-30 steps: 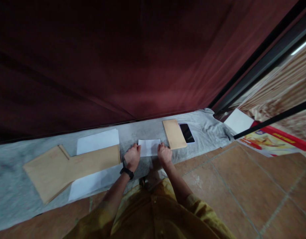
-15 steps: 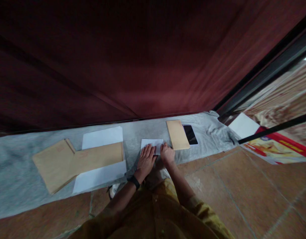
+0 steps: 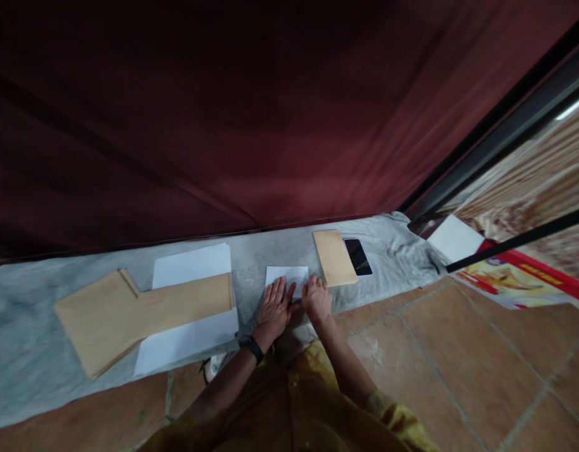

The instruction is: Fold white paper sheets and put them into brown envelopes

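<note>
A small folded sheet of white paper (image 3: 286,274) lies on the grey cloth in front of me. My left hand (image 3: 273,310) rests flat over its lower left part, fingers stretched out and slightly spread. At the paper's right edge is my right hand (image 3: 318,302), its fingers curled and pressed together on that edge; the fingertips are partly hidden. Just right of it lies a tan envelope (image 3: 335,257), partly over a dark-screened phone (image 3: 360,256).
Farther left, brown envelopes (image 3: 101,320) lie in a fanned pile, partly over white sheets (image 3: 190,266). The grey cloth (image 3: 256,248) runs along a dark red curtain (image 3: 270,157). A red printed box (image 3: 520,276) stands by a black metal bar (image 3: 520,237) at the right.
My right hand has shifted slightly down along the paper's right edge and its fingers look less tightly curled. My left hand stays flat on the paper. The whole view has tilted slightly.
</note>
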### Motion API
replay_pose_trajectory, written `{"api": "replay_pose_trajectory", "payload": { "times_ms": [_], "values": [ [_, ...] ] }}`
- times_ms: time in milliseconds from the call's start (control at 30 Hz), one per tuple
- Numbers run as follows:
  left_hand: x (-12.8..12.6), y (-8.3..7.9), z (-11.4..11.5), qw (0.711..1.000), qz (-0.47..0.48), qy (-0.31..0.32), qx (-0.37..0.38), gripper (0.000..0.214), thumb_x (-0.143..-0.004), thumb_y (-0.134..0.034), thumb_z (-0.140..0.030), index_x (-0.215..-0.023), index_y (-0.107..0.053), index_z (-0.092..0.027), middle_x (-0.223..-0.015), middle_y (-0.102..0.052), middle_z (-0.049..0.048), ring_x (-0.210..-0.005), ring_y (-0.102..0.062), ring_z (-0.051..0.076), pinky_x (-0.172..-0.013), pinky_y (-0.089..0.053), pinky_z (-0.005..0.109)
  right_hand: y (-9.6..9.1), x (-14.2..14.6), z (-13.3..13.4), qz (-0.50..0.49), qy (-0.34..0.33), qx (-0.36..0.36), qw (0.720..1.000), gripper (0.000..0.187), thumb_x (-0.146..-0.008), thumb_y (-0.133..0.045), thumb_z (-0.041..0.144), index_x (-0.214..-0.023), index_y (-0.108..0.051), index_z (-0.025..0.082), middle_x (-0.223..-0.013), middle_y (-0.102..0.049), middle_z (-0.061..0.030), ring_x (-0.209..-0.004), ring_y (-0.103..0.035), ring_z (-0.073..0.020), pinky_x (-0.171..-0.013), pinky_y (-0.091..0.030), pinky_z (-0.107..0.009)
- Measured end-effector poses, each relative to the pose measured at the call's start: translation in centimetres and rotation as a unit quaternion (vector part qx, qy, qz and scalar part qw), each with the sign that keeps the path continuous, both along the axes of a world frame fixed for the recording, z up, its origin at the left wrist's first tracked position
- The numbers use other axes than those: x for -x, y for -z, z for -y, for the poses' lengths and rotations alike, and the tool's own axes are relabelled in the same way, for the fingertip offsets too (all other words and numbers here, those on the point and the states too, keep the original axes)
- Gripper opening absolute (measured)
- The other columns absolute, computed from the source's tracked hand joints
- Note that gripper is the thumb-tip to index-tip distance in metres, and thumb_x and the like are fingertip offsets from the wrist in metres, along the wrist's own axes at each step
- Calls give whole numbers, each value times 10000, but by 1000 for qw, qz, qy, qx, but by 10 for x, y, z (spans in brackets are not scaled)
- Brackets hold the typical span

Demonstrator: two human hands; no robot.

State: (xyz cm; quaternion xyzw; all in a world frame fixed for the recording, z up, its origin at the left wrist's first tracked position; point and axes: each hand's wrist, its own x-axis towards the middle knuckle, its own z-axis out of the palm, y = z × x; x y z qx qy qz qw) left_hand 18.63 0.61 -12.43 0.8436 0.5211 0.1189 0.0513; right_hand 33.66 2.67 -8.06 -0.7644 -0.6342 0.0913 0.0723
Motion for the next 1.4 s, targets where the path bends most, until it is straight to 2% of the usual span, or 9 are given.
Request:
{"api": "replay_pose_trajectory", "payload": {
  "times_ms": [133, 233, 333, 500, 767, 867, 1000, 1200, 1400],
  "values": [
    [2, 2, -1, 1000, -10, 21, 0, 582, -991, -457, -336, -1549, -408, -175, -1639, -317, 183, -1544, -234, 325, -1236, -245, 536, 13, 7, 7, -92, -152, -79, 981, 437, -1051, -370, 277, -1408, -559, 110, -1434, -590, -166, -1340, -532, -230, -1127, -416, -367],
    [3, 7, -2, 1000, -14, 25, -4, 575, -981, -393, -233, -1545, -407, -125, -1630, -337, 183, -1546, -235, 298, -1246, -236, 516, 28, 13, 10, -99, -196, -94, 971, 489, -1066, -352, 319, -1497, -478, 126, -1559, -471, -143, -1459, -404, -228, -1191, -348, -411],
    [5, 14, -3, 1000, -5, 11, -3, 594, -970, -336, -185, -1559, -375, -113, -1620, -371, 156, -1541, -256, 258, -1251, -251, 478, 40, 16, 15, -57, -190, -97, 975, 502, -1073, -370, 347, -1538, -428, 164, -1589, -431, -125, -1488, -365, -231, -1212, -304, -428],
    [10, 22, -2, 997, 12, -82, 1, 589, -995, -308, -243, -1551, -368, -60, -1618, -370, 169, -1535, -273, 261, -1246, -271, 458, 55, 20, 21, 4, -153, -150, 977, 559, -1056, -445, 400, -1563, -385, 171, -1598, -405, -136, -1492, -359, -252, -1227, -250, -435],
    [8, 5, -24, 991, 7, -135, 4, 549, -1014, -309, -258, -1492, -446, -26, -1582, -414, 216, -1480, -384, 293, -1191, -350, 458, 67, 24, 17, -2, -136, -161, 978, 559, -1058, -413, 426, -1559, -398, 179, -1609, -383, -129, -1491, -362, -269, -1231, -227, -445],
    [7, -4, -46, 993, -8, -119, 2, 529, -1001, -307, -191, -1497, -445, -69, -1600, -401, 182, -1503, -339, 281, -1215, -301, 461, 68, 24, 17, -5, -132, -156, 979, 562, -1060, -404, 427, -1568, -381, 187, -1612, -380, -129, -1489, -366, -267, -1232, -223, -452],
    [6, -19, -71, 993, -36, -71, 82, 531, -961, -316, -88, -1468, -475, -107, -1552, -468, 166, -1435, -428, 258, -1183, -320, 428, 67, 24, 18, -9, -136, -149, 979, 569, -1061, -393, 441, -1571, -375, 189, -1610, -386, -129, -1492, -359, -273, -1227, -227, -461],
    [7, -41, -95, 990, -37, -49, 127, 378, -937, -446, -136, -1282, -600, -144, -1341, -598, 158, -1268, -526, 276, -1086, -370, 429, 63, 24, 17, -14, -133, -137, 981, 566, -1061, -388, 442, -1573, -371, 202, -1619, -369, -123, -1490, -364, -272, -1223, -235, -461],
    [14, -48, -127, 982, -22, -50, 182, 266, -807, -645, -180, -1072, -669, -167, -1191, -642, 127, -1149, -578, 276, -990, -421, 386, 60, 22, 19, -23, -140, -131, 981, 572, -1067, -365, 449, -1580, -352, 197, -1630, -348, -114, -1507, -330, -273, -1229, -227, -470]
  ]
}}
